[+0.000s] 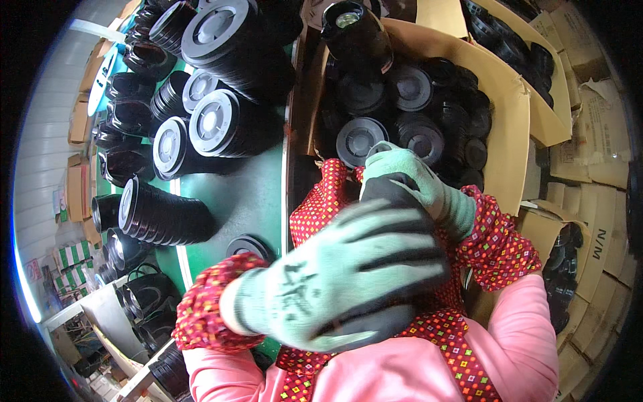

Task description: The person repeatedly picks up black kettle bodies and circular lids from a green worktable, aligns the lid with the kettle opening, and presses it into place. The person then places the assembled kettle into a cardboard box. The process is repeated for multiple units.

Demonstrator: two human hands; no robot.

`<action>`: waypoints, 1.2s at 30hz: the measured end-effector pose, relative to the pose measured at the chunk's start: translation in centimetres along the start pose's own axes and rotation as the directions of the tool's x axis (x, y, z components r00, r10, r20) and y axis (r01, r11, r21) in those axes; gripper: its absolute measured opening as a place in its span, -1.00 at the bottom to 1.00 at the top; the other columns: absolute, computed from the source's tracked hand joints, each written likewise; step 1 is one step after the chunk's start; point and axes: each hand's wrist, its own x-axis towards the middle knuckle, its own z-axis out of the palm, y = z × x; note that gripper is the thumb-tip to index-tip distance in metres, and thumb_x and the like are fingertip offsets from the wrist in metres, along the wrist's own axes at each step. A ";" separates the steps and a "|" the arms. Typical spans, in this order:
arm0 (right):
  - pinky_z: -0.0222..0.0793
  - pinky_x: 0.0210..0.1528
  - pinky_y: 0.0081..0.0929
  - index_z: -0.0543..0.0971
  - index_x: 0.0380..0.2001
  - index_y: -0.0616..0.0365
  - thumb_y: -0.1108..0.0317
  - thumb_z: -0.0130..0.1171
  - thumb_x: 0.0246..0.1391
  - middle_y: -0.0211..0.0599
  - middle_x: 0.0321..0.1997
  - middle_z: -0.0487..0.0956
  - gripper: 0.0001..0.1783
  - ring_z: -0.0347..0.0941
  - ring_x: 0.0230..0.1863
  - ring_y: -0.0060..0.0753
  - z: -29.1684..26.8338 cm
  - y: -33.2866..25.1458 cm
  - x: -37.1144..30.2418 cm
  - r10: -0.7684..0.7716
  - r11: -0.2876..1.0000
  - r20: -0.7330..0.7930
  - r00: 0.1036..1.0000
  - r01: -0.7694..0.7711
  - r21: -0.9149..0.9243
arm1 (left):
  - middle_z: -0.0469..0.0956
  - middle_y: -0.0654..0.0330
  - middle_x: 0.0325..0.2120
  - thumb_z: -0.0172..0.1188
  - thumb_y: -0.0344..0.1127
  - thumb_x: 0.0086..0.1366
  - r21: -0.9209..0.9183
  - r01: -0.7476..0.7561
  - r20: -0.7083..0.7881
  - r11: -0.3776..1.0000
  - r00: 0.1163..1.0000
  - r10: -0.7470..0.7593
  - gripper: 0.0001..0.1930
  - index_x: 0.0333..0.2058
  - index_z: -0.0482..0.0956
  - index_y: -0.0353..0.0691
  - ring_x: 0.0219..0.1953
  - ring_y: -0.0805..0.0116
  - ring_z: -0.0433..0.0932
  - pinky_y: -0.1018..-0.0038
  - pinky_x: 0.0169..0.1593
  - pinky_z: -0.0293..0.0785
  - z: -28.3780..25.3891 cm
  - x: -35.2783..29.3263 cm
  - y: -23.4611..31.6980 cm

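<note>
My left hand (pixel 348 278), in a pale green glove with black-coated fingers, is large and blurred in front of my chest. Its fingers bend over to the right, with the thumb below, and what they close on is hidden. Just beyond it, my right hand (pixel 408 174), in a matching glove, has its fingers bent around something dark (pixel 392 191) that I cannot make out. Both hands are close together over the near edge of an open cardboard box (pixel 512 144). Inside the box are many round black plastic parts (pixel 362 139), some with grey ribbed faces.
Left of me runs a green work table (pixel 258 177) with stacks of round black parts (pixel 164 211) and a short stack of flat black discs (pixel 248 248). Glossy black housings (pixel 130 117) line its far side. A black cylinder (pixel 355 37) stands at the box's back. Cartons (pixel 603 248) are piled right.
</note>
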 end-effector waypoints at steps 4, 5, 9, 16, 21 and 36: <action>0.26 0.40 -0.06 0.66 -0.22 0.15 0.15 0.17 0.31 -0.10 0.05 0.62 -0.72 0.50 0.21 0.00 0.3 -0.9 1.8 0.066 0.966 0.194 0.979 -0.112 0.232 | 0.58 0.09 -0.15 0.33 -0.12 0.21 0.096 0.103 -0.082 0.990 0.992 -0.096 -0.57 0.00 0.66 -0.22 -0.01 -0.01 0.54 0.02 0.24 0.40 4.0 3.0 1.0; 0.25 0.42 -0.11 0.64 -0.23 0.16 0.14 0.13 0.31 -0.10 0.10 0.61 -0.70 0.49 0.24 -0.04 0.2 -1.5 2.5 0.063 0.955 0.260 0.964 -0.134 0.265 | 0.56 0.11 -0.17 0.34 -0.13 0.18 0.194 0.230 -0.138 0.954 0.969 -0.206 -0.57 0.00 0.66 -0.19 -0.07 0.03 0.54 0.05 0.19 0.41 5.7 4.2 1.9; 0.39 0.33 -0.41 0.56 0.11 0.27 0.40 -0.07 0.43 -0.07 0.26 0.56 -0.67 0.51 0.29 -0.26 1.2 0.3 3.0 -0.080 0.911 0.339 0.937 -0.069 0.407 | 0.54 0.11 -0.16 0.29 -0.17 0.13 0.381 0.353 -0.143 0.855 0.936 -0.323 -0.49 0.09 0.64 -0.14 -0.05 0.05 0.52 0.07 0.13 0.41 7.7 7.2 2.3; -0.05 0.55 0.14 0.61 -0.48 0.14 0.12 0.09 0.30 -0.07 0.10 0.65 -0.63 0.20 0.52 0.11 2.3 -2.7 2.9 0.052 0.867 0.150 0.987 -0.119 0.484 | 0.52 0.23 -0.27 0.21 -0.19 0.12 0.313 0.308 -0.219 0.898 0.944 -0.248 -0.68 -0.13 0.67 -0.10 -0.19 0.18 0.51 0.16 -0.11 0.44 8.7 6.2 1.5; 0.31 0.11 0.01 0.58 -0.36 0.15 0.07 0.17 0.22 -0.16 -0.21 0.56 -0.67 0.47 -0.07 0.04 0.4 -2.0 1.3 -0.004 0.991 0.134 0.991 -0.014 0.133 | 0.61 0.13 -0.29 0.28 -0.15 0.27 -0.082 0.057 -0.228 0.995 0.971 -0.074 -0.65 -0.10 0.70 -0.29 -0.24 0.16 0.56 0.16 0.00 0.45 5.1 3.4 -0.5; 0.34 -0.17 -0.08 0.53 0.24 0.04 -0.18 0.42 -0.03 -0.18 -0.26 0.49 -0.17 0.48 -0.25 -0.06 -4.0 -11.9 1.9 0.428 0.779 0.225 0.875 -0.231 -0.584 | 0.64 -0.03 -0.26 0.34 -0.20 0.26 0.487 0.596 0.060 0.638 0.706 -0.706 -0.44 0.14 0.51 -0.45 -0.30 -0.01 0.69 0.16 -0.27 0.58 -0.8 0.3 -0.6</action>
